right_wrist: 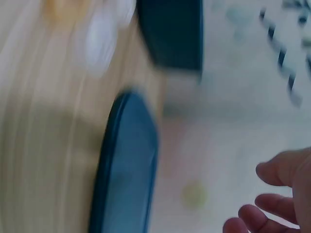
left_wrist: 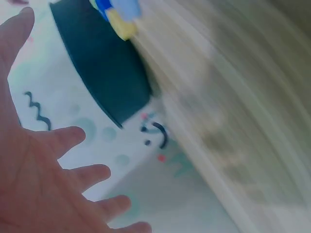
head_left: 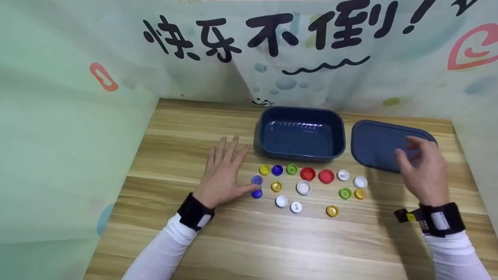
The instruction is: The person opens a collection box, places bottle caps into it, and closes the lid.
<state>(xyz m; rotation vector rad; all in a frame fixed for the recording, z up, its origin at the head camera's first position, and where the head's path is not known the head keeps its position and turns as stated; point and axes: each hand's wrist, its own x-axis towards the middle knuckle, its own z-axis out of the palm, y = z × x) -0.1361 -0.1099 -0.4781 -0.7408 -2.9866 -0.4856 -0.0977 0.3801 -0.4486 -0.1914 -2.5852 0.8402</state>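
Note:
My left hand [head_left: 223, 177], fingers spread, is left of a group of bottle caps and holds nothing. In the head view its thumb overlaps the gap between two blue caps [head_left: 256, 194]; whether it touches them I cannot tell. The left wrist view shows the same spread fingers [left_wrist: 73, 138]. Above the flat dark blue lid [head_left: 375, 144] hovers my right hand [head_left: 426, 171], its fingers loosely bent and nothing between them. Left of the lid stands an uncovered dark blue box [head_left: 299, 138]. Two red caps [head_left: 326, 176] lie in front of it.
Several white caps [head_left: 304, 187], gold caps [head_left: 332, 211] and green caps [head_left: 345, 193] are scattered over the wooden table [head_left: 272, 245]. A printed cloth [head_left: 218, 77] with large black characters hangs behind, and pale green cloth [head_left: 50, 136] borders the left side.

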